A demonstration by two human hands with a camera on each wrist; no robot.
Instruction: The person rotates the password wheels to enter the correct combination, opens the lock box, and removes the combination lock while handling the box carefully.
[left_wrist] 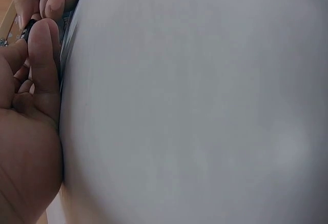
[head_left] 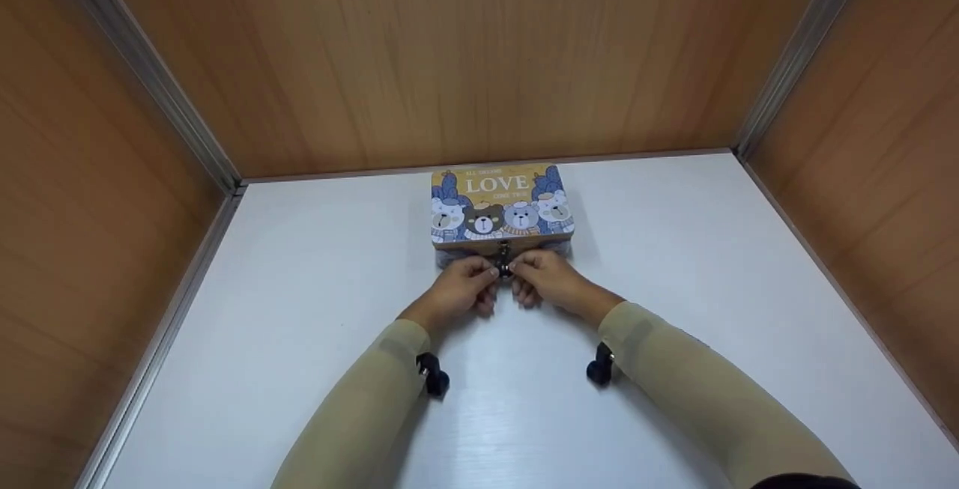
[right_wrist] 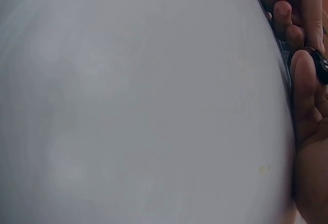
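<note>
A tin box (head_left: pixel 502 204) with a bear design and the word LOVE on its lid stands at the back of the table, lid down. From the metal clasp (head_left: pixel 504 248) on its front hangs a small black padlock (head_left: pixel 504 271), whose body shows pale marks in the right wrist view (right_wrist: pixel 321 66). My left hand (head_left: pixel 463 284) pinches the padlock from the left between thumb and forefinger. On the other side, my right hand (head_left: pixel 553 279) holds it with thumb and forefinger. Fingers partly hide the padlock, and the other fingers of both hands are curled below.
The white table (head_left: pixel 315 272) spreads around the box and under both forearms. Wooden panels (head_left: pixel 479 55) enclose it at the back and both sides, joined by metal corner posts (head_left: pixel 150 62). The box stands close to the back panel.
</note>
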